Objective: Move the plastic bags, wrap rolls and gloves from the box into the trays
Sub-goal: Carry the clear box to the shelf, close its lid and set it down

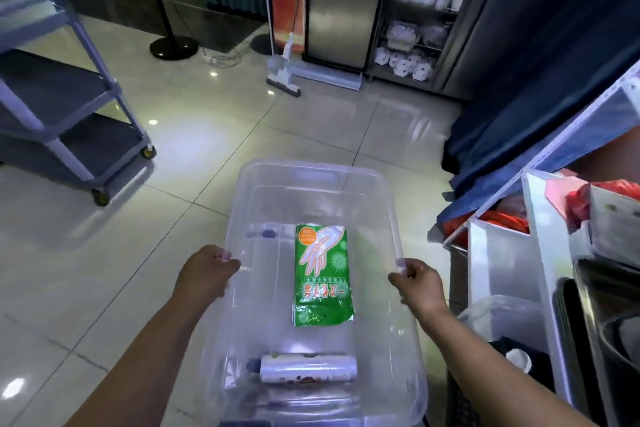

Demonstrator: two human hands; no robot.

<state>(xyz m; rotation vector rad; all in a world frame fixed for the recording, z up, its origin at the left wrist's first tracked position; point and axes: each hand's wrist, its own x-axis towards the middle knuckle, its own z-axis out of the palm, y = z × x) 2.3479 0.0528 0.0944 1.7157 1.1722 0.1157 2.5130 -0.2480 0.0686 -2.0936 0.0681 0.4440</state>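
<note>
A clear plastic box point(313, 177) is held over the tiled floor in front of me. My left hand point(207, 272) grips its left rim and my right hand point(417, 282) grips its right rim. Inside lies a green pack of disposable gloves point(322, 276) flat on the bottom, near the middle. Closer to me a wrap roll point(307, 368) lies crosswise on the box bottom. On the right, white trays point(498, 263) sit on a shelf, with red plastic bags point(620, 191) in one of them.
A grey wheeled cart point(69, 121) stands at the left. A metal cabinet point(415, 10) with white bagged goods and a floor squeegee point(284, 76) are at the back. Blue cloth point(519, 121) hangs at the right. A white shelf frame point(554, 149) borders the trays.
</note>
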